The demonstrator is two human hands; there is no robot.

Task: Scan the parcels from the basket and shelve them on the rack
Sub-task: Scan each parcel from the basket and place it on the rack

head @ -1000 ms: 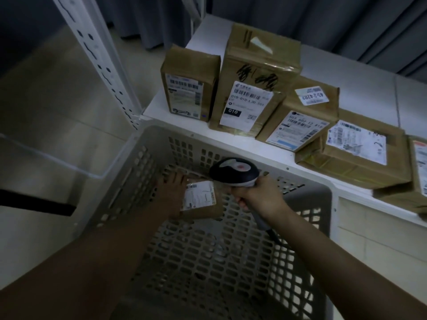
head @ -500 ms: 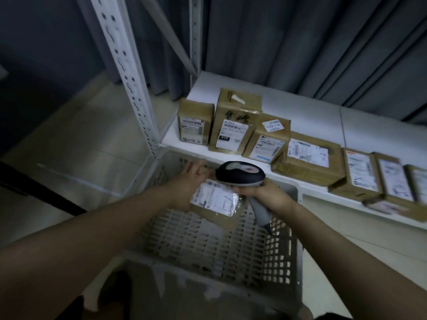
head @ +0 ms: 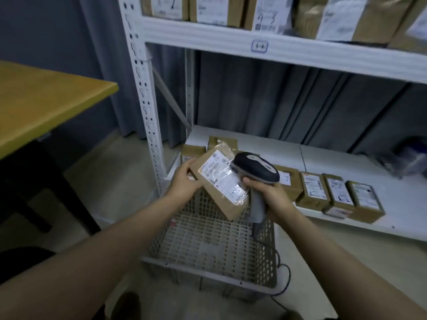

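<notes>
1. Grey curtains hang behind a white metal rack that fills the scene from 12 to 3 o'clock; a yellow tabletop juts in at 9 o'clock over a pale floor.
2. Upper shelf at 12 o'clock carries a row of brown boxes with white labels, their tops cut off by the frame edge; a small tag sits on its front rail.
3. Lower shelf at 3 o'clock holds a row of shelved parcels lying label-up, side by side along its front edge; more of them show behind the hands.
4. Left hand, near centre, grips the upper left end of a brown parcel; thumb on top, fingers wrapped beneath; the parcel is tilted, its taped white label facing up.
5. Right hand, just to the 3 o'clock side of the parcel, is closed around the grey handle of a barcode scanner; the scanner's dark head sits against the parcel's right edge, its cable trailing down to the floor.
6. Grey slatted basket stands on the floor at 6 o'clock, directly below the held parcel; no parcels show inside it.
</notes>
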